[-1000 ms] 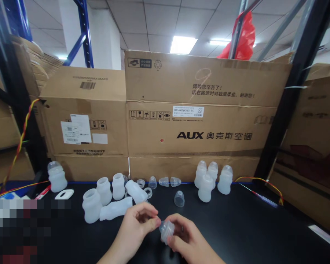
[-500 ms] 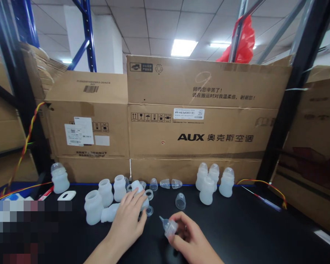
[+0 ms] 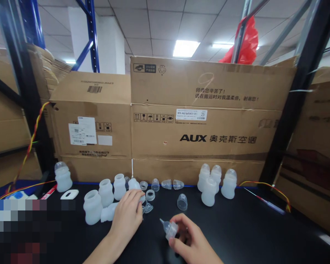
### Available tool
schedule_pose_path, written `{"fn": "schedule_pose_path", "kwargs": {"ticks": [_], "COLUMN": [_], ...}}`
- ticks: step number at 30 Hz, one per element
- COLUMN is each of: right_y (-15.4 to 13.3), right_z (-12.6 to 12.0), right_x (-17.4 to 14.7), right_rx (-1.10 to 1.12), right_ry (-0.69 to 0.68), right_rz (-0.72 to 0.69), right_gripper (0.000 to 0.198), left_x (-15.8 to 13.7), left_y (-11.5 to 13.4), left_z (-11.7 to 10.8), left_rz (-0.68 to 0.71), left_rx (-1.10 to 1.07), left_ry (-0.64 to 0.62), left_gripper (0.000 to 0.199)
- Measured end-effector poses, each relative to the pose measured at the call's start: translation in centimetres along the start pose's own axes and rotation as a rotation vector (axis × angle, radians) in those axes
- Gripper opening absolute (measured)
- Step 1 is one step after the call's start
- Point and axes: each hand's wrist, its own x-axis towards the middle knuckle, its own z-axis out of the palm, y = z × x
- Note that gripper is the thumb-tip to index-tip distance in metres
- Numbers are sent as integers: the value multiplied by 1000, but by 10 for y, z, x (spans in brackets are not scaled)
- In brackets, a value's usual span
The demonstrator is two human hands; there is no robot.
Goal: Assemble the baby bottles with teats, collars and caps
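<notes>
Two fingers (image 3: 181,222) of the right hand (image 3: 191,240) pinch the nipple cap (image 3: 168,228).
</notes>
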Motion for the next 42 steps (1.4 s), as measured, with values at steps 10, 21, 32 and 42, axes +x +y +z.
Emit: {"fn": "schedule_pose_path", "kwargs": {"ticks": [10,21,32,42], "right_y": [-23,-46,-31,-42], "right_z": [-2,-7,9,-4], "right_x": [2,-5,-9,-18], "right_rx": [420,660,570,61], "right_ry": [90,28,-66,-98], "right_rz": [194,110,-137,-298], "right_gripper": [53,40,60,51], "left_x": [-6,-18,-26,-23], "left_y": [22,70,74,84], "left_z": [-19,-13,2,-2], "left_rz": [287,421,-427,-530], "left_rx": [-174,-549,-1006,-1457], "left_ry": [117,-51,-429,-590], "left_gripper": [46,55,83,79]}}
